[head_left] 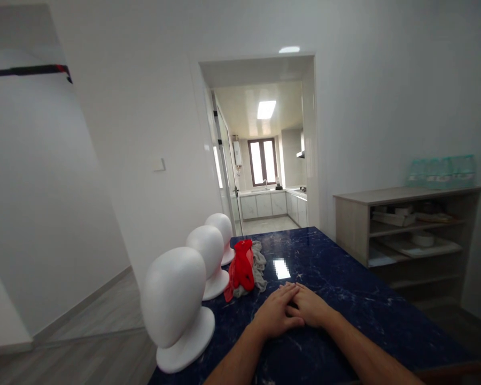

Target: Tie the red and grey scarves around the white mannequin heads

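Note:
My left hand [276,313] and my right hand [310,306] rest together on the dark blue marbled table [328,256]. Their fingers are stretched out and overlap at the tips, and I see nothing held in either. Just beyond them lies a bright red piece of fabric [243,267], bunched up, with a crumpled grey cloth [260,262] partly under it. Three white mannequin heads on round bases stand in a row along the table's left side: a near one [174,299], a middle one [206,248] and a far one [219,227].
To the right stands a wooden shelf unit [404,195] with trays and papers inside. A pack of bottles [441,171] sits on top. Past the table's far edge, a doorway [315,133] opens to a kitchen with white cabinets [264,205].

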